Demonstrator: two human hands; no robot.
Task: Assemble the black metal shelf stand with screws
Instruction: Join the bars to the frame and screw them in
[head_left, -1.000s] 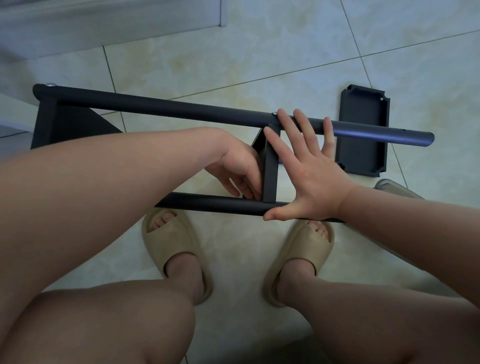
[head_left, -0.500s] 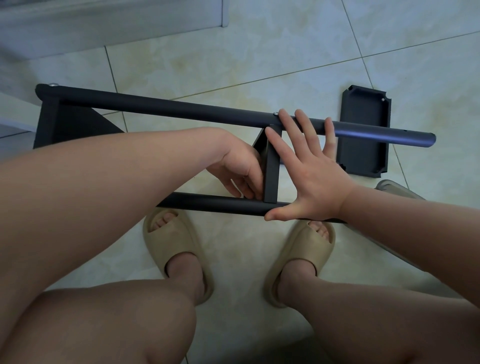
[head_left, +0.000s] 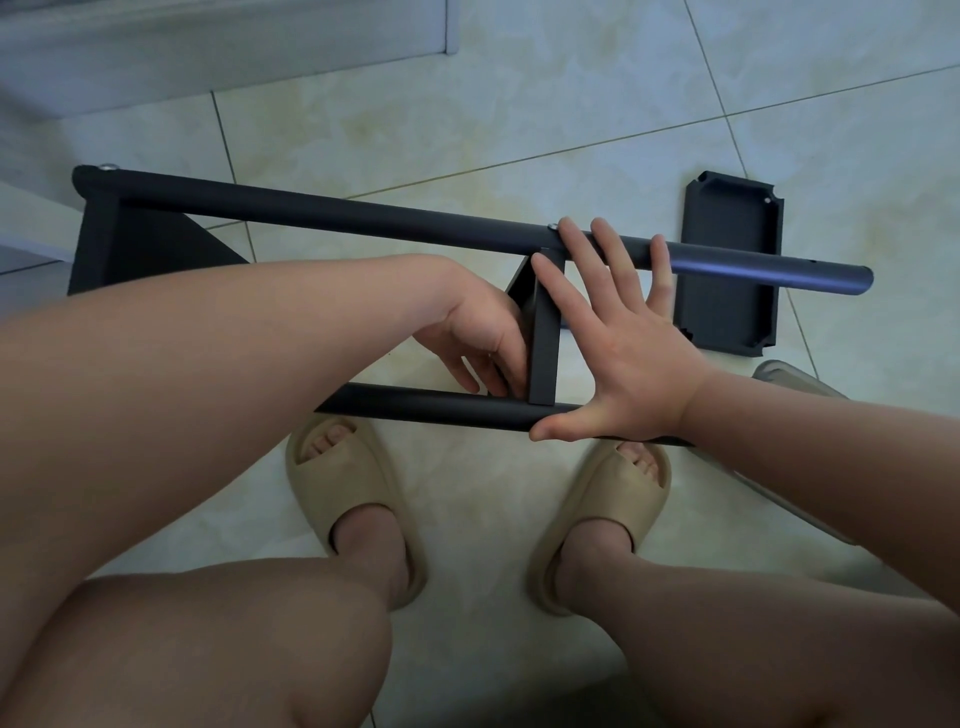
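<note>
The black shelf stand lies on its side over the tiled floor. Its far tube (head_left: 363, 221) and near tube (head_left: 441, 408) are joined by a middle shelf plate (head_left: 543, 332) seen edge-on and an end shelf (head_left: 109, 244) at the left. Silver screw heads show at the far tube's left end (head_left: 109, 167) and above the middle plate (head_left: 552, 226). My left hand (head_left: 483, 338) curls its fingers against the left side of the middle plate, by the near tube; what the fingertips hold is hidden. My right hand (head_left: 618, 358) is spread flat, fingers on the far tube, thumb on the near tube.
A loose black shelf tray (head_left: 727, 270) lies on the floor at the right, partly under the far tube's end. My feet in beige slippers (head_left: 332, 499) stand below the near tube. A grey wall base (head_left: 208, 47) runs along the top left.
</note>
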